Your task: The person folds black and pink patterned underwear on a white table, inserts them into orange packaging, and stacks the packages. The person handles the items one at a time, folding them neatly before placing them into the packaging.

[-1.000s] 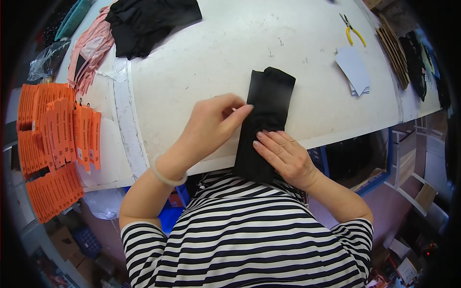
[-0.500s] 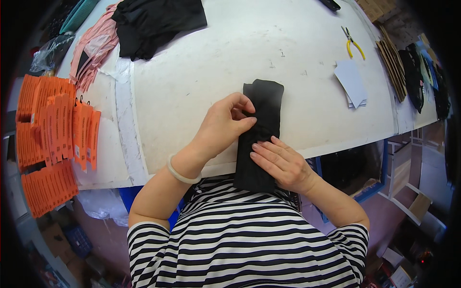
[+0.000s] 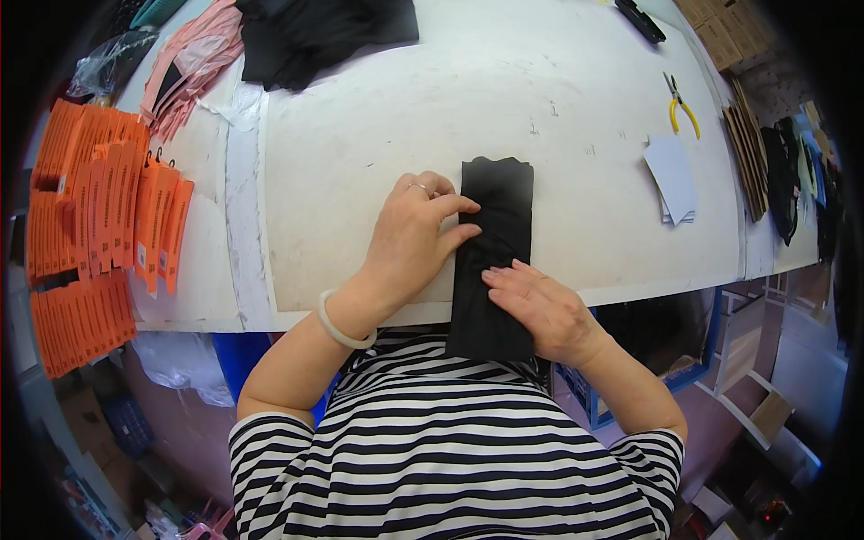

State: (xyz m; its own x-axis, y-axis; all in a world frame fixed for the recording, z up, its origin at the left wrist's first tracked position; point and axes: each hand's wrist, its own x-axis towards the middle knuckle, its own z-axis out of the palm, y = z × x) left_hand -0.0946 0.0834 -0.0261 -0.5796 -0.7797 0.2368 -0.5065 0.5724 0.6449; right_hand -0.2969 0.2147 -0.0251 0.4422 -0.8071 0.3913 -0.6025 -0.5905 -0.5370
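Note:
A black garment [image 3: 497,216], folded into a long narrow strip, lies across the table's near edge, and its lower end hangs against my striped shirt. My left hand [image 3: 407,229] is at the strip's left edge, thumb and forefinger apart with their tips touching the cloth and the other fingers curled. My right hand [image 3: 544,310] rests with its fingers stretched out flat on the lower right part of the strip. Some cloth beneath that palm is hidden.
Stacked orange cards [image 3: 85,207], some with black hooks, stand at the left. Pink garments [image 3: 193,58] and a black garment pile [image 3: 328,36] lie at the far left. White cards [image 3: 670,180], yellow-handled pliers [image 3: 682,108] and a black tool [image 3: 641,20] are on the right.
The view has shifted a little. The strip's far end looks flatter and more even. My left hand's thumb and forefinger stay at its left edge; my right hand stays flat on it.

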